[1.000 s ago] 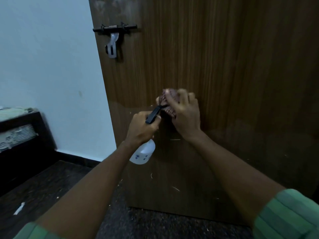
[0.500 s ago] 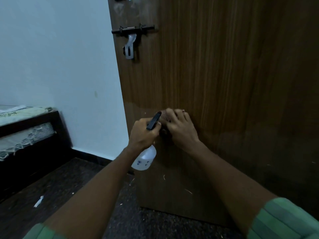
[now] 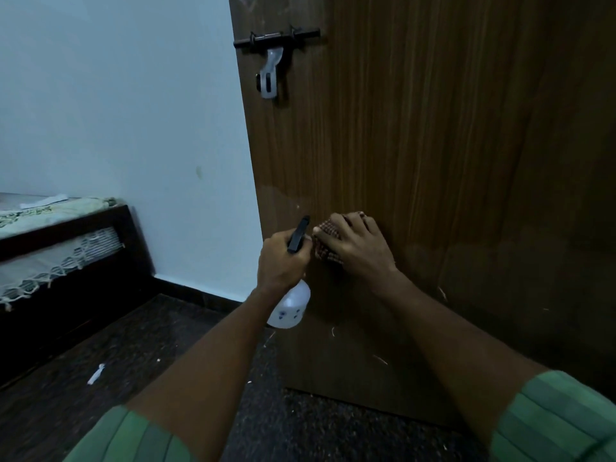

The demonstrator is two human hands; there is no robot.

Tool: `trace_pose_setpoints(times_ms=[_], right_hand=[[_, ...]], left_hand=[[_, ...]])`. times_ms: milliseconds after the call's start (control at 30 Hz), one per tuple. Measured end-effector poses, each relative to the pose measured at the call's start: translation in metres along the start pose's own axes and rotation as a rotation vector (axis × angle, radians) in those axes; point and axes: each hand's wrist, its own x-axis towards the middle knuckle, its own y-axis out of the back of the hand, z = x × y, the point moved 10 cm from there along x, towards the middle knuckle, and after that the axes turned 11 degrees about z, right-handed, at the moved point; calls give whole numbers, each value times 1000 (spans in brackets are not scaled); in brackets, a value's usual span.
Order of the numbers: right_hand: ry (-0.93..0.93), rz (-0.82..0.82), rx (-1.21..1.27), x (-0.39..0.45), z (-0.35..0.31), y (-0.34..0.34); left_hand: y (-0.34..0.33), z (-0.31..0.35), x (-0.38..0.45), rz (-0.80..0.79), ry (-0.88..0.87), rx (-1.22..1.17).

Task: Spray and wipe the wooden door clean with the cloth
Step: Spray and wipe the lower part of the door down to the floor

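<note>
here, wiping step: right hand presses checked cloth flat on wooden door, frame centre, fingers spread. left hand grips spray bottle just left, idle. next likely: sweep cloth across damp lower panel.

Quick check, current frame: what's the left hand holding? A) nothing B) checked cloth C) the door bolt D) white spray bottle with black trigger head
D. The left hand grips the neck of the white spray bottle beside the wooden door, while the right hand presses the checked cloth against the door.
</note>
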Motion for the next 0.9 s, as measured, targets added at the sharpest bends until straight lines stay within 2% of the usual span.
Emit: trace_pose_setpoints(times_ms=[167,333,533,633,767,833,867,900], right_hand=[[-413,209,75,53,36,47],[-438,325,231,58,38,56],[-424,369,194,63,39,55],[-290,290,144,73,8,38],[175,121,135,70,-59,-4],[372,59,88,61,-71,-16],[380,61,71,63,-68,-16],[296,103,72,72,-61,-8]], left_hand=[[8,-4,2,20,-12,38],[15,-21,-1,31,53,61],[29,-36,-4,115,77,73],[43,-39,-1,208,62,66],[53,-40,3,239,61,61],[55,-37,1,234,66,76],[56,-38,1,236,74,84],[59,-41,0,242,87,85]])
